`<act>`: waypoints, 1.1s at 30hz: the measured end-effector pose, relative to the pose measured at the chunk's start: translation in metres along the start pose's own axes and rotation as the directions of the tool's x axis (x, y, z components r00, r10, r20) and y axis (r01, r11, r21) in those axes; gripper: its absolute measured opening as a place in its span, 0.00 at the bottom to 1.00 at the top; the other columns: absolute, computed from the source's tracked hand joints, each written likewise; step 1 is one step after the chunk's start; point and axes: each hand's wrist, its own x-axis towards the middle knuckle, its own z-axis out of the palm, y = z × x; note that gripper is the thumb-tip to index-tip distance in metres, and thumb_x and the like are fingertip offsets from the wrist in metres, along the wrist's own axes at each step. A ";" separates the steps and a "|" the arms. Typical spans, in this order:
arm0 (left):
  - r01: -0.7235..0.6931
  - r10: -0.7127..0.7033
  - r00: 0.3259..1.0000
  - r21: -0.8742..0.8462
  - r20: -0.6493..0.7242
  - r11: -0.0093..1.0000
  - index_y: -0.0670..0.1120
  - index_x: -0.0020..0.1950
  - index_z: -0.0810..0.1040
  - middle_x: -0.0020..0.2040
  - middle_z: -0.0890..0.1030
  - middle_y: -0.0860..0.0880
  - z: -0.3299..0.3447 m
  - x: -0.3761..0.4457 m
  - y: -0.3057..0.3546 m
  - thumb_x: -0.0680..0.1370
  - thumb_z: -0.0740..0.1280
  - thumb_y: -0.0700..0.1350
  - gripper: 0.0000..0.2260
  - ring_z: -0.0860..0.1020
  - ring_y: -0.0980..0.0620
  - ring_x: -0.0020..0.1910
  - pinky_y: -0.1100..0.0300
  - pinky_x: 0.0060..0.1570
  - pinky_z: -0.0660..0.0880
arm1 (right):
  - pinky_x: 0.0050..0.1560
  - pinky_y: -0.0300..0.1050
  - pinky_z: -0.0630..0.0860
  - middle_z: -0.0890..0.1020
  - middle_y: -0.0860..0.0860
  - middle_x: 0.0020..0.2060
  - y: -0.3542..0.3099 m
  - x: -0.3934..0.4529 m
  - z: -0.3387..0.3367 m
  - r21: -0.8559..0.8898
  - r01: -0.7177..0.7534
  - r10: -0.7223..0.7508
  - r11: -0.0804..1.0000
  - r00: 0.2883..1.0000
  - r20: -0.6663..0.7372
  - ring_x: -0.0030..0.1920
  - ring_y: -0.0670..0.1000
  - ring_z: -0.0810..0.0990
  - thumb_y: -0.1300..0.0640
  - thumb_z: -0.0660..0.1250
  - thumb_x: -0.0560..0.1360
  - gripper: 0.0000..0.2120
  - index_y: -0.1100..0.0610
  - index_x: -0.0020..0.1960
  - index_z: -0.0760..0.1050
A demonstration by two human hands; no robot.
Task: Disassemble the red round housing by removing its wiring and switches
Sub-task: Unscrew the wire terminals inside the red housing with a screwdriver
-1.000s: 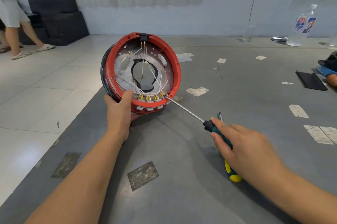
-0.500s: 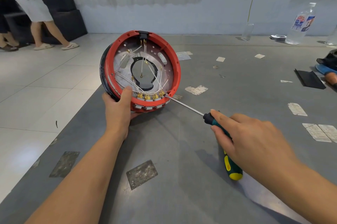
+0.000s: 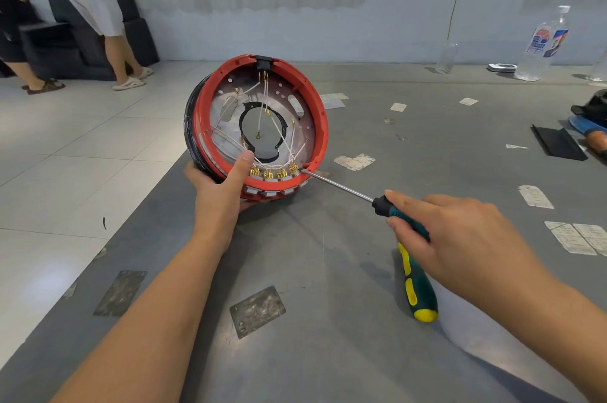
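- Left hand [image 3: 219, 187] curled round the lower-left rim of the red round housing [image 3: 323, 126], thumb hooked over the edge, propping it tilted on its rim on the grey table [image 3: 328, 353].
- Right hand [image 3: 460, 238] closed on the green and yellow handle of the screwdriver [image 3: 415, 271], shaft reaching up and left toward the left hand.
- Housing open side facing the wearer, straight ahead of the left hand, up and left of the right.
- White wiring [image 3: 279, 130] strung loose across the metal plate inside, above the left thumb.
- Row of switches [image 3: 272, 174] with gold terminals along the bottom rim, just right of the left thumb.
- Screwdriver tip touching the rim at the right end of that row.
- Probably prying out the end switch: best levered gently, tip kept off the thin wires, housing held firm against slipping.
- Plastic bottle [image 3: 542, 44] far beyond the right hand.
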 end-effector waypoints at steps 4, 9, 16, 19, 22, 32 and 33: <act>-0.041 0.041 0.999 -0.006 0.009 0.999 0.61 0.73 0.61 0.63 0.78 0.57 0.001 -0.001 0.000 0.65 0.80 0.64 0.43 0.86 0.54 0.55 0.49 0.45 0.85 | 0.27 0.47 0.69 0.75 0.49 0.28 0.005 0.001 0.002 0.065 0.039 -0.034 0.997 0.995 -0.090 0.29 0.59 0.75 0.46 0.63 0.76 0.19 0.48 0.62 0.83; -0.067 0.067 0.998 0.022 -0.003 0.997 0.61 0.75 0.60 0.64 0.78 0.58 0.002 -0.002 -0.001 0.67 0.78 0.63 0.42 0.85 0.52 0.57 0.47 0.48 0.85 | 0.28 0.49 0.75 0.76 0.49 0.28 0.011 0.004 0.000 0.113 0.068 -0.055 0.991 0.991 -0.120 0.29 0.59 0.76 0.46 0.64 0.75 0.16 0.48 0.57 0.84; -0.067 0.067 0.998 0.014 -0.009 0.998 0.62 0.73 0.61 0.62 0.78 0.59 0.003 -0.003 0.000 0.67 0.77 0.63 0.40 0.85 0.53 0.55 0.50 0.45 0.85 | 0.33 0.43 0.74 0.81 0.49 0.31 0.019 0.014 -0.006 0.127 0.047 -0.036 0.991 0.995 -0.091 0.34 0.56 0.77 0.42 0.59 0.75 0.17 0.44 0.56 0.83; -0.066 0.066 0.998 0.014 -0.012 0.998 0.61 0.75 0.60 0.63 0.78 0.59 0.002 -0.003 0.000 0.67 0.77 0.63 0.42 0.85 0.52 0.57 0.51 0.45 0.85 | 0.29 0.36 0.63 0.80 0.48 0.29 0.021 0.024 -0.014 0.087 0.053 -0.048 0.995 0.996 -0.069 0.31 0.54 0.76 0.42 0.58 0.75 0.17 0.41 0.55 0.84; -0.060 0.060 0.998 0.015 -0.005 0.998 0.63 0.74 0.60 0.62 0.78 0.60 0.001 -0.002 -0.001 0.67 0.77 0.63 0.40 0.85 0.53 0.55 0.52 0.44 0.85 | 0.28 0.37 0.62 0.80 0.47 0.28 0.024 0.030 -0.019 0.067 0.068 -0.065 0.995 0.997 -0.038 0.30 0.48 0.75 0.42 0.57 0.76 0.17 0.40 0.55 0.83; 0.006 -0.006 1.000 -0.005 0.018 1.000 0.62 0.73 0.61 0.62 0.79 0.53 -0.001 0.002 -0.001 0.67 0.76 0.57 0.39 0.86 0.45 0.55 0.43 0.44 0.85 | 0.29 0.49 0.76 0.79 0.50 0.30 0.024 0.004 0.025 0.135 0.121 -0.093 0.984 0.976 -0.197 0.31 0.59 0.79 0.49 0.67 0.76 0.17 0.52 0.62 0.83; 0.009 -0.009 1.000 -0.006 0.018 1.000 0.62 0.74 0.61 0.63 0.79 0.53 -0.001 0.002 -0.001 0.67 0.76 0.57 0.39 0.86 0.45 0.55 0.43 0.44 0.85 | 0.29 0.50 0.76 0.79 0.51 0.31 0.024 0.002 0.030 0.140 0.119 -0.088 0.983 0.974 -0.211 0.31 0.60 0.79 0.51 0.69 0.76 0.17 0.52 0.62 0.83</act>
